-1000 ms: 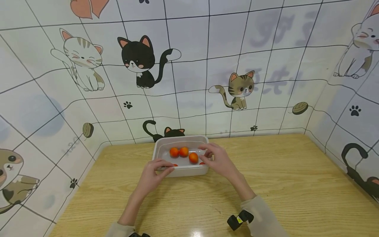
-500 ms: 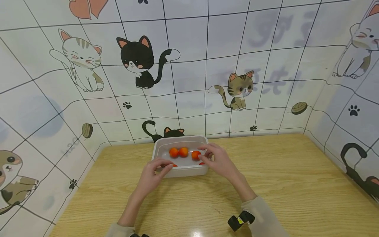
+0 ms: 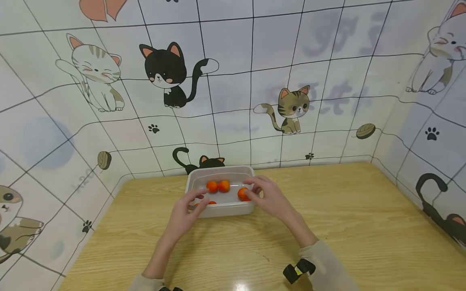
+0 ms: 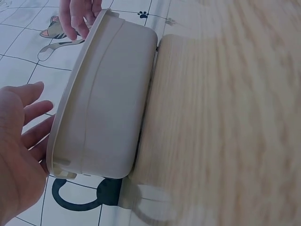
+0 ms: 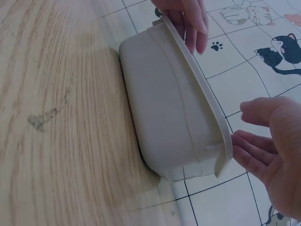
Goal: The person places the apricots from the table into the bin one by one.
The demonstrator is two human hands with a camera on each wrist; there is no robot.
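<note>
A whitish rectangular plastic box (image 3: 225,211) stands on the table against the wall. Inside lie several small round orange-red balls (image 3: 223,186), perhaps fruit; the front wall partly hides the nearer ones. My left hand (image 3: 182,214) is at the box's left end, thumb and fingers parted over the rim. My right hand (image 3: 271,200) is at the right end, its thumb near an orange-red ball (image 3: 243,194); I cannot tell whether they touch. Both wrist views show the box's outer wall (image 4: 106,103) with relaxed fingers (image 5: 256,153) beside the rim. Neither hand grips anything visible.
The wooden table (image 3: 346,218) spreads out in front of the box and to both sides. A wall covering (image 3: 233,93) with cat drawings and grid lines rises behind and at both sides. A black device (image 3: 298,270) is strapped to the right wrist.
The left hand's thumb and fingers have spread apart over the rim. One ball has shifted toward the box's right end, and another shows at the left front. The right hand has barely moved.
</note>
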